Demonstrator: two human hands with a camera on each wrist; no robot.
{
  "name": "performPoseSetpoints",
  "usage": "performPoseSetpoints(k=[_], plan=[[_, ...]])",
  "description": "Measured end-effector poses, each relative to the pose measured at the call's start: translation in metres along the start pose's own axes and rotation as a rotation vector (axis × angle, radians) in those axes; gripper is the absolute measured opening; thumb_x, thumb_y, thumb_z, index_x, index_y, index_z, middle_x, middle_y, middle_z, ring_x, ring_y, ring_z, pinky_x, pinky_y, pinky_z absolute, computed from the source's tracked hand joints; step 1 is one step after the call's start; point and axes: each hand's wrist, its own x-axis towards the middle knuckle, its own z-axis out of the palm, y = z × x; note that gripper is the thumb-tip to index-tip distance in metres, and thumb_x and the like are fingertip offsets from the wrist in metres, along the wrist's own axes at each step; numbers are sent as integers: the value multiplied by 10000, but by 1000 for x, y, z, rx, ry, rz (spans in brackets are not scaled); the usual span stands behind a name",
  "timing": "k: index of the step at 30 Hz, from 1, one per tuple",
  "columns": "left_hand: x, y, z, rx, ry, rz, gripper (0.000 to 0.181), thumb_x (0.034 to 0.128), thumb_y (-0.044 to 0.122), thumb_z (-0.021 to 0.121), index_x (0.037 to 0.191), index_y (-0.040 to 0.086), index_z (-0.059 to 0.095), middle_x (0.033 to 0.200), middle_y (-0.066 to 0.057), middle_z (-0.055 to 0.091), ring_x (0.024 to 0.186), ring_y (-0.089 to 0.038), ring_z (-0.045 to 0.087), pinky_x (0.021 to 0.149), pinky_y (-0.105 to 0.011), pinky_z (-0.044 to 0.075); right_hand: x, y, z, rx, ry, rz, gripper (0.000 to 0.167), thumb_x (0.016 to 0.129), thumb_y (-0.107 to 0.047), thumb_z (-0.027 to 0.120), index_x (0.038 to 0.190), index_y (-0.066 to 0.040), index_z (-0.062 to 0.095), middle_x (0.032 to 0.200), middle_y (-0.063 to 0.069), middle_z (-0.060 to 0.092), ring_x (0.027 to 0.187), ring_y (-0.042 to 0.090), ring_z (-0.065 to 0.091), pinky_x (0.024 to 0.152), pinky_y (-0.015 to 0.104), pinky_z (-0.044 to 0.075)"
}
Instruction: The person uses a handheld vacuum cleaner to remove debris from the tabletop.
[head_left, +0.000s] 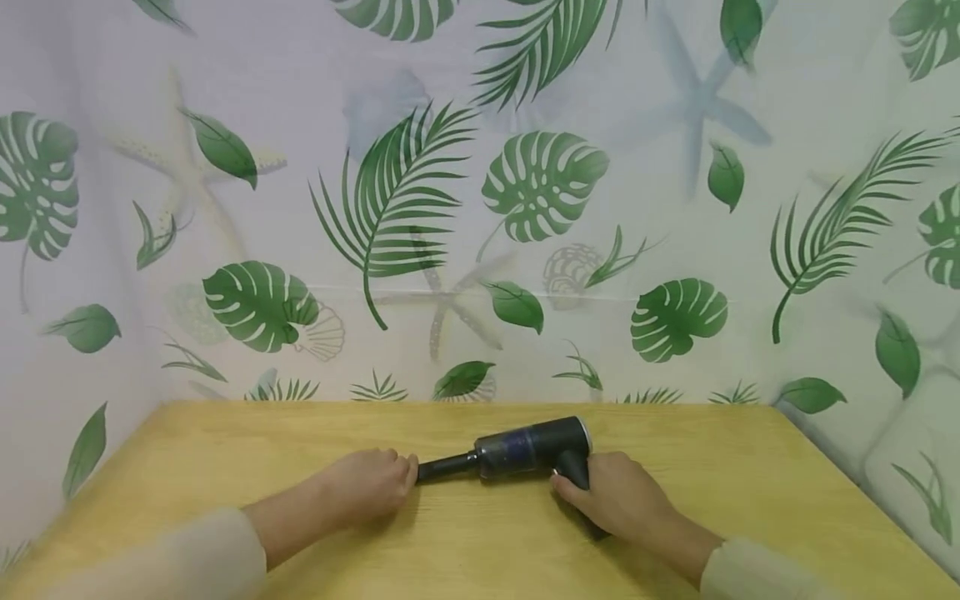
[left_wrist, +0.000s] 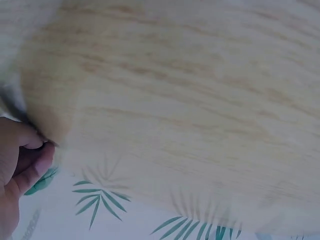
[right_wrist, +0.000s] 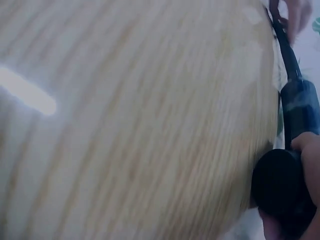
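A black handheld vacuum cleaner [head_left: 517,450] with a clear dust cup and a slim nozzle [head_left: 448,467] is held over the wooden table in the head view. My right hand [head_left: 626,500] grips its handle, which slants down toward the tabletop. At the nozzle's tip my left hand [head_left: 367,485] pinches the end between thumb and fingers. In the left wrist view the left hand [left_wrist: 25,170] shows at the left edge, the nozzle mostly hidden. The right wrist view shows the vacuum's round black end [right_wrist: 276,182] beside the right hand [right_wrist: 311,165].
The yellow wood-grain table [head_left: 300,433] spreads beneath both hands. Behind it and at the sides hangs a pale wall covering [head_left: 450,208] printed with green leaves and starfish. A bright reflection lies on the tabletop in the right wrist view.
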Motion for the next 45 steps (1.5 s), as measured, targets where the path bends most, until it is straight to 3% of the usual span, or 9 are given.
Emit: performPoseSetpoints(k=[4, 8, 16, 24, 29, 35, 37, 42, 45], plan=[[-3, -17, -2, -90, -33, -43, 257, 982, 137, 625, 1217, 40, 667, 1035, -54, 719, 858, -148, 688, 725, -215, 570, 4, -12, -3, -165, -8, -45, 576, 952, -524, 597, 550, -118, 518, 520, 13, 490, 437, 134, 442, 431, 268, 365], [1, -30, -2, -138, -26, -43, 268, 965, 113, 651, 1222, 38, 667, 1061, -51, 717, 873, -161, 683, 740, -234, 568, 8, -14, -5, -253, 12, -47, 573, 962, -527, 579, 575, -110, 520, 547, 34, 501, 447, 154, 481, 430, 292, 409], [1, -24, 10, -185, 75, -23, 137, 940, 85, 668, 1069, 48, 697, 929, -20, 700, 779, -138, 653, 676, -226, 548, -1, -7, 1, -257, -40, -15, 577, 980, -544, 535, 603, -108, 525, 559, 40, 504, 464, 168, 491, 448, 308, 411], [-2, -37, 16, -237, 54, -113, 56, 948, 109, 667, 984, 69, 682, 852, -28, 664, 755, -157, 641, 668, -258, 550, 6, -14, -8, -328, -59, 8, 518, 987, -521, 505, 681, -108, 570, 589, 36, 533, 484, 180, 506, 431, 339, 423], [1, -43, 19, -321, 38, -130, 87, 926, 56, 684, 1013, 52, 686, 880, -47, 670, 787, -168, 649, 693, -261, 557, 15, -19, -9, -347, -75, 44, 534, 965, -514, 507, 594, -132, 530, 549, 13, 502, 468, 163, 459, 421, 322, 371], [-3, -45, 31, -548, 82, -267, 66, 931, 108, 687, 930, 48, 659, 852, -66, 658, 786, -208, 653, 695, -308, 560, 20, -20, -9, -325, -104, 46, 532, 968, -556, 507, 706, -102, 603, 651, 49, 585, 521, 176, 534, 458, 348, 442], [-6, -45, 34, -599, 109, -291, 83, 934, 124, 684, 903, 55, 650, 838, -62, 655, 780, -211, 659, 690, -312, 561, 19, -17, -8, -290, -114, 51, 572, 955, -600, 512, 674, -111, 608, 636, 42, 582, 511, 166, 528, 449, 321, 423], [-15, -50, 32, -611, 122, -342, 73, 949, 110, 665, 950, 38, 667, 862, -70, 665, 792, -220, 676, 679, -317, 570, 14, -6, -15, -209, -101, 48, 653, 923, -692, 501, 578, -142, 570, 550, 20, 533, 452, 150, 488, 422, 265, 346], [-27, -56, 26, -604, 108, -392, 112, 940, 108, 678, 1016, 25, 677, 905, -79, 673, 818, -229, 680, 683, -329, 572, 10, 2, -26, -172, -88, 43, 656, 947, -680, 467, 584, -142, 562, 537, 7, 522, 450, 147, 487, 432, 264, 349]])
